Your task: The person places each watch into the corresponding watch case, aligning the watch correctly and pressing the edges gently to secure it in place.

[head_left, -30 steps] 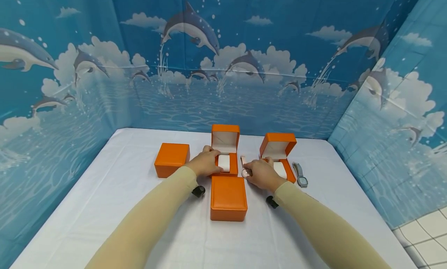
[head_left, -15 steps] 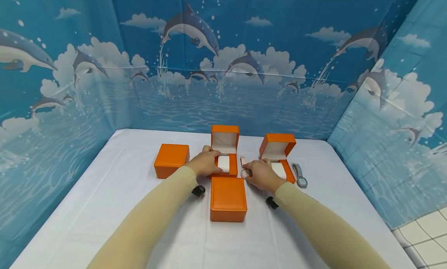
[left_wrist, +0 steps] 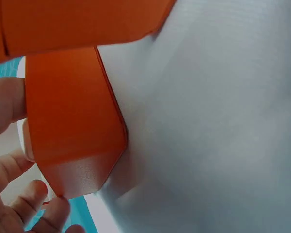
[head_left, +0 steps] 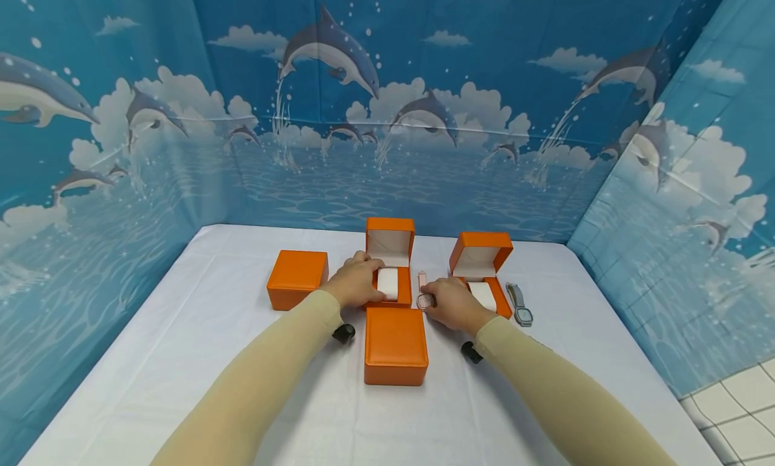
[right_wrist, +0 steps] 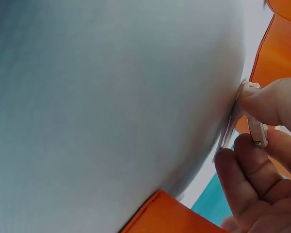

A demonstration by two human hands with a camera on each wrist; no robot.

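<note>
My left hand (head_left: 356, 281) grips the left side of an open orange watch box (head_left: 404, 288), whose lid stands up behind a white cushion (head_left: 387, 284). In the left wrist view, the thumb and fingers lie at the edges of this box (left_wrist: 72, 121). With my right hand (head_left: 457, 303) I pinch a pink-strapped wristwatch (head_left: 426, 300) low over the cloth, between the two open boxes. Fingers partly cover the watch in the right wrist view, where its strap (right_wrist: 228, 128) shows beside the thumb.
Another open orange watch box (head_left: 498, 294) with a white cushion stands at the right, partly behind my right hand. Beside it lies a grey-strapped watch (head_left: 521, 307). Closed orange boxes sit at the left (head_left: 298, 278) and in front (head_left: 396, 345). A dolphin-print curtain (head_left: 387, 163) backs the white-covered table (head_left: 212, 331).
</note>
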